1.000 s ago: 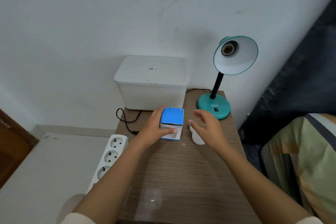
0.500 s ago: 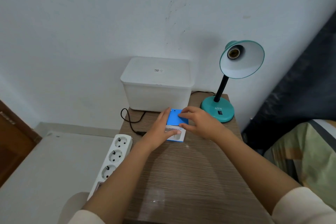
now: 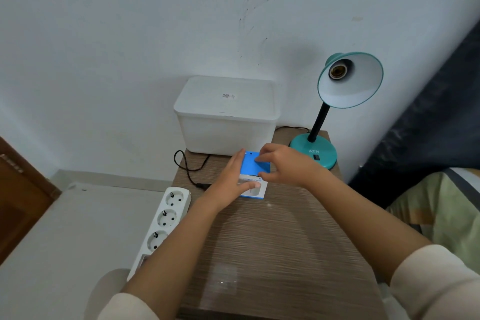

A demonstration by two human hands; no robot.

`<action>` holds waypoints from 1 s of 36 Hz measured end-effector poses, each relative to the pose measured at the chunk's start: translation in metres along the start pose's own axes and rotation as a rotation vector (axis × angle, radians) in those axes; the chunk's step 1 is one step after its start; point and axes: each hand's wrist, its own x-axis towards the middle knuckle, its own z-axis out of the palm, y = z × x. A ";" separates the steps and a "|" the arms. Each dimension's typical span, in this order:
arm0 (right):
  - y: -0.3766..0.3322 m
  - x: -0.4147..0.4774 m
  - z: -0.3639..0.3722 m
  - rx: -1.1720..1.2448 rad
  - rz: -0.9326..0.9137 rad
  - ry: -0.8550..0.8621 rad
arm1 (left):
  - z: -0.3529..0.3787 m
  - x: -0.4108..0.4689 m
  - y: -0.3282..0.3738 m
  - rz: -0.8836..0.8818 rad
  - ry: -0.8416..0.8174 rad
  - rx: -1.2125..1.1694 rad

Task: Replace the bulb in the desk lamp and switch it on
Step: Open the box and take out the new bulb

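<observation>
1. Head view, only one camera. Wooden bench [image 3: 272, 241] against a white wall, seen from above with both arms reaching in.
2. Small blue box [image 3: 253, 167] sits on the bench near the back, just in front of a white lidded tub [image 3: 226, 114]. Print on its front reads something like "humidifier"; whether a bulb is inside, cannot tell.
3. Left hand [image 3: 231, 182] lies against the box's left side, fingers flat along it, thumb across the white front face. Holds it steady, a loose open grip, not a fist.
4. Right hand [image 3: 283, 166] is on the box's top right edge, fingertips pinched narrow at the blue lid, looks like working the flap open.
5. Desk lamp [image 3: 349, 80], teal shade and base, stands at the back right corner of the bench, just beside the right hand. Shade tilts toward the camera; socket [image 3: 337, 71] inside is bare, no bulb in it.
6. Rocker switch [image 3: 316, 156] on the lamp base shows; on or off, cannot tell. Lamp is dark.
7. Power strip [image 3: 163, 218] hangs off the bench's left edge, all visible sockets vacant. Black cable [image 3: 187, 166] loops on the bench behind it, loose plug end lying near the strip.
8. No loose bulb visible anywhere on the bench.
9. Progress, as a judgement: old bulb is out, so about a third done. Left: open the box, get the new bulb, screw it in, probably plug in the lamp, flip the switch.
</observation>
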 end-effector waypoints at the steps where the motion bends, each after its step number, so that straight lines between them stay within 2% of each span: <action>1: -0.001 0.001 0.000 -0.013 0.002 0.000 | 0.000 0.000 0.000 -0.001 -0.002 0.003; 11: -0.007 0.010 -0.007 -0.070 0.012 -0.069 | 0.000 -0.001 0.000 -0.008 -0.017 -0.008; 18: -0.010 0.005 0.003 -0.204 -0.102 -0.029 | 0.000 -0.002 0.001 -0.010 -0.002 -0.046; 22: -0.002 0.003 -0.002 -0.034 -0.052 0.117 | 0.003 -0.002 -0.001 -0.016 0.025 -0.107; 31: 0.013 0.020 -0.016 0.560 0.311 0.449 | 0.002 -0.007 -0.003 0.026 0.044 -0.100; 36: 0.008 0.030 0.000 0.703 0.444 0.566 | 0.002 -0.009 -0.003 0.003 0.042 -0.073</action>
